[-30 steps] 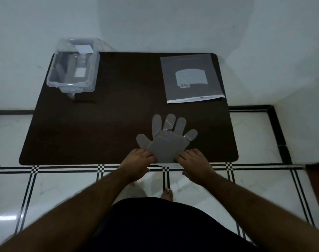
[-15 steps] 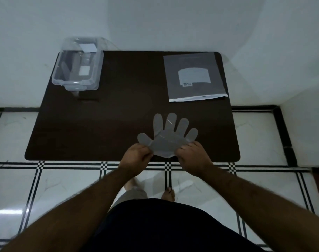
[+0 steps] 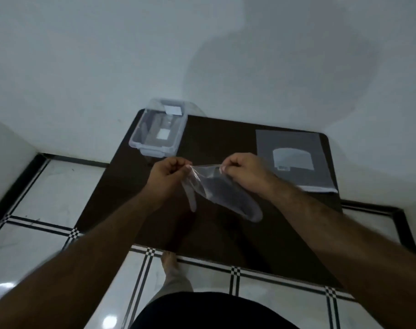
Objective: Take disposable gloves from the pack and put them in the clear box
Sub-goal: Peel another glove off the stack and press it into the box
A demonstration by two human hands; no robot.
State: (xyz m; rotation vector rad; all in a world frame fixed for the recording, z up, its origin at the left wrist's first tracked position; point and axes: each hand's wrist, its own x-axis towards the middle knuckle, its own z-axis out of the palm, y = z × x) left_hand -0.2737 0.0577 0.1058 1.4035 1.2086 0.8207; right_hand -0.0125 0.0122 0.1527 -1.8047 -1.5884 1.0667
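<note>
So half a second back the glove was lying flat near the front edge of the tabletop (image 3: 226, 233) with both hands on its cuff; now it's lifted clear of the tabletop and hanging in the air above its middle, fingers drooping down toward me. That tells me the pickup is done and what's left is the carry over to the box.

Going by size: the glove pack (image 3: 295, 160) lies flat at the tabletop's far right corner, and the clear box (image 3: 140, 141) sits at the far left corner, lid off.

The glove (image 3: 216, 188) is stretched by its cuff between the left hand (image 3: 169, 176) and right hand (image 3: 243, 173), each pinched closed on an edge.

The pack has a pale label, and the box has one too, but I can't read any of it.
</note>
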